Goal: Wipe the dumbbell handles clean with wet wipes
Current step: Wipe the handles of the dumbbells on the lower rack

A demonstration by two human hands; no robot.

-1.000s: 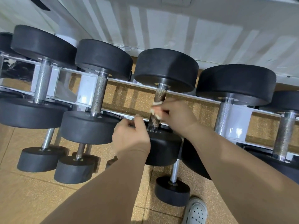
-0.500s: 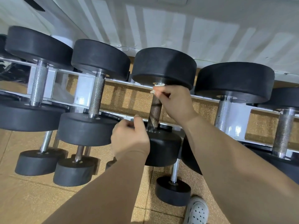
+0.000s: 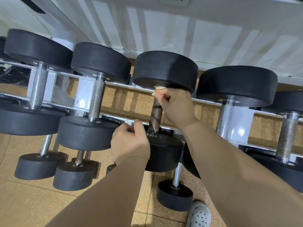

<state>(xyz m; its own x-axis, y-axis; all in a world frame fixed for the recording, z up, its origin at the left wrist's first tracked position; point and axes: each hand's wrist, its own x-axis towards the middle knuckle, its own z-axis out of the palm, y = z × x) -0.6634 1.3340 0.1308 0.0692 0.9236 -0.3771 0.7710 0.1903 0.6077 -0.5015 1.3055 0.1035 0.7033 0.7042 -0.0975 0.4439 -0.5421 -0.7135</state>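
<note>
A row of black dumbbells lies across a white rack (image 3: pixel 85 94), and the middle dumbbell (image 3: pixel 165 71) is the one being cleaned. Its metal handle (image 3: pixel 155 117) runs from 12 o'clock down to 6 o'clock between two round black ends. The right hand (image 3: pixel 176 106) is at the 12 o'clock end of the handle, right under the far black end. Its fingers (image 3: pixel 161 97) are curled round the handle and pinch a small white wet wipe (image 3: pixel 158 87) against the metal. Only a little bit of the wipe pokes out above the hand. The left hand (image 3: pixel 131 142) sits at 7 o'clock from the handle, beside the near black end. Its fingers (image 3: pixel 130 128) are curled in, but I cannot tell what they hold. More dumbbells lie at 9 o'clock and at 3 o'clock of the middle one. Smaller dumbbells sit lower down. A white shoe (image 3: pixel 199 215) with holes stands on the brown floor (image 3: pixel 24 202) at 5 o'clock.
</note>
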